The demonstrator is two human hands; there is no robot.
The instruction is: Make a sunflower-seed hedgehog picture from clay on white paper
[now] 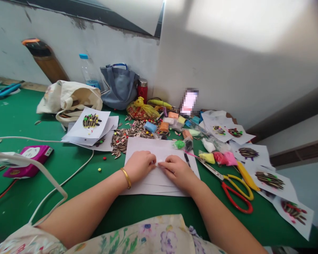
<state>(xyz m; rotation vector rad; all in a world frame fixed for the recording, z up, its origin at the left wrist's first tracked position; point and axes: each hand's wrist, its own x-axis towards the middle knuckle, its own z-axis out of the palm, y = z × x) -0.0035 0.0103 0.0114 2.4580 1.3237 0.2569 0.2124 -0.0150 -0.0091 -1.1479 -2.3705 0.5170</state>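
Note:
Over a stack of white paper (pixel 148 185), my left hand (pixel 140 165) and my right hand (pixel 178 171) meet with their fingertips nearly touching. The fingers of both are curled in a pinch. Something small and whitish shows between the fingertips, too small to name. A black marker (pixel 187 159) lies on the paper just beyond my right hand. Past the top edge of the sheets is a heap of striped sunflower seeds (pixel 119 141), mixed with small coloured balls. Small bags of coloured clay, one of them green (pixel 179 144), lie at the paper's upper right.
Scissors (pixel 224 178) with red and yellow handles lie right of the paper. Sheets with seed pictures (pixel 270 180) line the right edge; another pile (pixel 92 123) is at left. A white cable (pixel 76 173) runs past a purple box (pixel 29 160). Bags and a bottle (pixel 88 72) stand behind.

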